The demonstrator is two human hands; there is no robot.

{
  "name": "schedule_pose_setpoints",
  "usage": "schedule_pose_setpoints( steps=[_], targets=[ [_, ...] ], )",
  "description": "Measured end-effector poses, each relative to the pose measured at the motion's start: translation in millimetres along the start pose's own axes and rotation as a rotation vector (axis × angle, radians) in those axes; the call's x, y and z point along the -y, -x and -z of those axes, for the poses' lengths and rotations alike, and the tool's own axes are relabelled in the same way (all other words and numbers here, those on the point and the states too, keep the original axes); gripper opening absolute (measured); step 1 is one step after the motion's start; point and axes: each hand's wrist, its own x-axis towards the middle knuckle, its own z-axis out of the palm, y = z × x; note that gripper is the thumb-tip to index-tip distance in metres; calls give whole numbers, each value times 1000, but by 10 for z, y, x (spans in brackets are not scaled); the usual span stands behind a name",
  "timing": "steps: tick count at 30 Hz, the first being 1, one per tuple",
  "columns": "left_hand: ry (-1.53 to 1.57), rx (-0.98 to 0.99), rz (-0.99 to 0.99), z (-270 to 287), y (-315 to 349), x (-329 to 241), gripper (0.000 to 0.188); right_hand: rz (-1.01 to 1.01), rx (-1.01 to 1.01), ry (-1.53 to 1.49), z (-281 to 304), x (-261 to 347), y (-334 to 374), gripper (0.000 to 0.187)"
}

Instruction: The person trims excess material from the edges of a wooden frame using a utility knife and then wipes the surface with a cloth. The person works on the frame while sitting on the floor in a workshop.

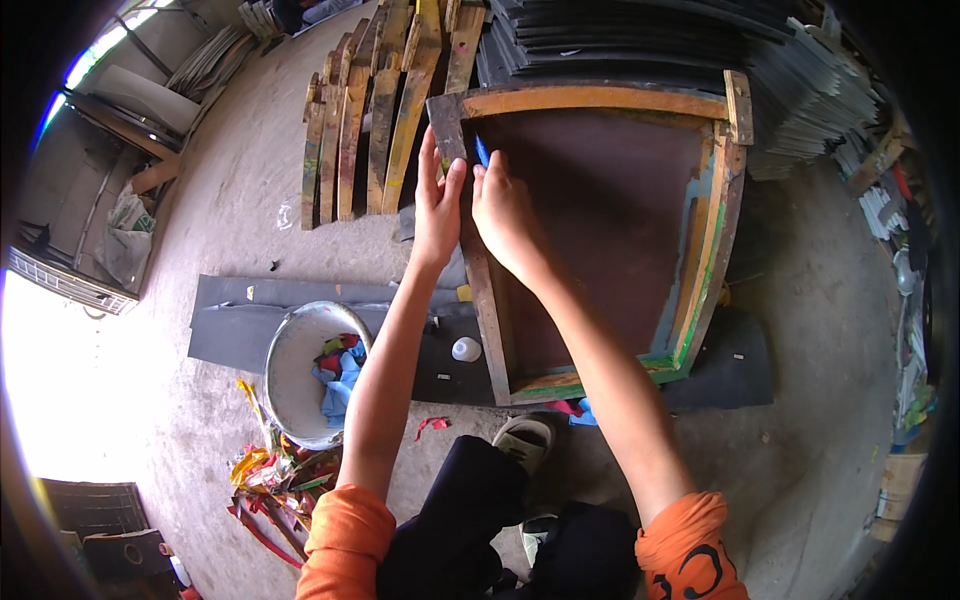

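In front of me a wooden frame (475, 300) stands tilted, with a dark brown mesh or panel (600, 220) stretched inside it. Streaks of green and blue paint mark its right and lower rails. My left hand (437, 210) grips the left rail near the upper corner, fingers along the outer side and thumb toward me. Just inside that rail, my right hand (508, 210) is closed around a small blue thing (482, 150), whose tip sticks out above the fingers. Whether it is a folded rag or a tool I cannot tell.
A pale bucket (283, 390) with coloured rags stands at left, beside a heap of cloth strips (275, 480). Black sheeting (230, 320) lies under the frame, with a small white bottle (466, 349) on it. Beyond are stacked wooden frames (385, 120) and dark sheets (620, 45).
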Motion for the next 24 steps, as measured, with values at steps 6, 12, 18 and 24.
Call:
schedule_pose_setpoints(
  steps=[6,12,18,24],
  targets=[
    [53,-6,4,-36,25,-30,55,-48,-1,13,-15,45,23,26],
    [31,1,-17,-33,18,-47,55,-182,98,37,91,205,60,35],
    [91,13,-10,-28,-3,-56,54,196,-87,714,71,102,6,18],
    [29,15,-18,-4,-3,-19,54,374,-274,1110,114,-120,-34,28]
  ],
)
